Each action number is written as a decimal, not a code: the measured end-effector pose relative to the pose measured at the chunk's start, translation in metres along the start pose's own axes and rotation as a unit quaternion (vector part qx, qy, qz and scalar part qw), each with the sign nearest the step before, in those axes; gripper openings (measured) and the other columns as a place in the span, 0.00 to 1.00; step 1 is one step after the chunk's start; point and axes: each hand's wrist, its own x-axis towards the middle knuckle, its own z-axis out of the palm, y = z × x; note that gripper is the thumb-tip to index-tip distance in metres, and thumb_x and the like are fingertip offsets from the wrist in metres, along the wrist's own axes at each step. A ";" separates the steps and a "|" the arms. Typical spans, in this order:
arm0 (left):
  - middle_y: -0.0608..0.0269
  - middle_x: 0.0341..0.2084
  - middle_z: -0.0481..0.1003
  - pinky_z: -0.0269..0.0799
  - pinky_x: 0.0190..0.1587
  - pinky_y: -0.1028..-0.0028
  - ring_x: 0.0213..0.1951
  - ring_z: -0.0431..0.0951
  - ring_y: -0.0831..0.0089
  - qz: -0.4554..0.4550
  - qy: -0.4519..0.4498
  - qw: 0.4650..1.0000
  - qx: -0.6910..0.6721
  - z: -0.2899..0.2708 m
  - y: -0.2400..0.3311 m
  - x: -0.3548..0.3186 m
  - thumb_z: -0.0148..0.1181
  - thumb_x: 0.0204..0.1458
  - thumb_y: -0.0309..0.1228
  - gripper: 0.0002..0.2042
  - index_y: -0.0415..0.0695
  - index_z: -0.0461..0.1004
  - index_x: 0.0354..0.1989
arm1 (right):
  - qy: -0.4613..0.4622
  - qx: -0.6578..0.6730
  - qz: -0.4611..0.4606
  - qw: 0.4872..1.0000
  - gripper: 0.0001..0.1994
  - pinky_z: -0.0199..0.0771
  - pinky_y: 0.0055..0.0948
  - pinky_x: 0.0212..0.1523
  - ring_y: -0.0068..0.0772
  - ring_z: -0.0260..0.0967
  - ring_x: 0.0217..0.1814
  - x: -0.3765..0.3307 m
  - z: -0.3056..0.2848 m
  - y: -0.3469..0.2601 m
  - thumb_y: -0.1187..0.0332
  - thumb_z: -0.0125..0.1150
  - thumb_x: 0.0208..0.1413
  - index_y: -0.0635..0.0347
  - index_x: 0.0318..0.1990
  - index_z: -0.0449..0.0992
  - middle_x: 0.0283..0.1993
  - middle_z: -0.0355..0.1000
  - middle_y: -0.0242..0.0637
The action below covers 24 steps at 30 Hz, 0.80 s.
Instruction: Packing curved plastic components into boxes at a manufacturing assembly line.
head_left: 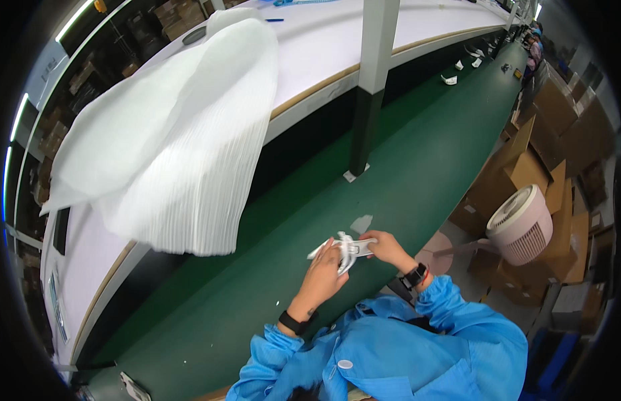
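Both my hands meet over the green belt (404, 167), holding a small white item (347, 248) with thin straps or cords hanging from it. My left hand (322, 277) grips its lower left side, fingers curled under it. My right hand (386, 246) pinches its right end. I wear blue sleeves and a dark band on each wrist. What exactly the white piece is stays unclear at this size.
A thick stack of white foam sheets (183, 147) overhangs the white shelf (324, 47) at the left. A grey post (370, 87) stands on the belt. More small white pieces (449, 79) lie farther up the belt. A round fan (521, 224) and cardboard boxes (531, 167) stand on the right.
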 end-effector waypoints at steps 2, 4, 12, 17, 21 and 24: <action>0.42 0.50 0.68 0.58 0.63 0.60 0.60 0.62 0.47 0.027 -0.036 0.998 0.045 -0.006 -0.001 -0.020 0.63 0.41 0.26 0.24 0.32 0.64 0.47 | -0.069 -0.062 -0.011 0.996 0.14 0.78 0.29 0.33 0.32 0.76 0.32 -0.005 0.017 -0.015 0.79 0.49 0.50 0.68 0.43 0.75 0.36 0.76 0.45; 0.41 0.48 0.69 0.64 0.58 0.60 0.57 0.66 0.46 0.053 -0.068 0.990 0.114 -0.008 -0.006 -0.046 0.64 0.40 0.26 0.24 0.34 0.62 0.46 | -0.196 -0.120 -0.102 0.968 0.12 0.77 0.30 0.33 0.31 0.77 0.28 -0.001 0.036 -0.024 0.73 0.49 0.53 0.66 0.42 0.77 0.32 0.77 0.44; 0.39 0.43 0.72 0.72 0.45 0.58 0.44 0.74 0.44 -0.147 -0.119 0.979 -0.078 -0.018 -0.012 -0.150 0.65 0.41 0.27 0.26 0.35 0.62 0.49 | -0.462 -0.170 0.010 0.871 0.20 0.79 0.26 0.32 0.30 0.76 0.26 0.001 0.119 -0.068 0.59 0.45 0.61 0.68 0.37 0.77 0.33 0.77 0.42; 0.38 0.46 0.71 0.71 0.48 0.60 0.46 0.73 0.44 -0.234 -0.104 0.955 -0.151 -0.016 -0.016 -0.188 0.67 0.40 0.30 0.31 0.35 0.60 0.53 | -0.467 -0.205 0.045 0.859 0.26 0.78 0.25 0.31 0.31 0.75 0.28 0.001 0.163 -0.075 0.48 0.44 0.63 0.67 0.38 0.77 0.31 0.76 0.42; 0.53 0.42 0.75 0.72 0.48 0.68 0.44 0.76 0.63 -0.257 0.007 0.906 -0.336 0.001 -0.042 -0.224 0.64 0.46 0.32 0.26 0.36 0.64 0.53 | -0.412 -0.175 0.085 0.890 0.33 0.78 0.33 0.40 0.39 0.75 0.36 -0.012 0.204 -0.079 0.41 0.42 0.61 0.67 0.51 0.72 0.37 0.75 0.48; 0.56 0.40 0.76 0.72 0.47 0.70 0.42 0.77 0.66 -0.267 0.008 0.748 -0.608 -0.015 -0.031 -0.219 0.62 0.49 0.30 0.20 0.37 0.67 0.50 | -0.361 -0.042 -0.136 0.922 0.28 0.70 0.26 0.48 0.31 0.71 0.45 -0.022 0.222 -0.043 0.47 0.51 0.60 0.65 0.54 0.70 0.44 0.74 0.40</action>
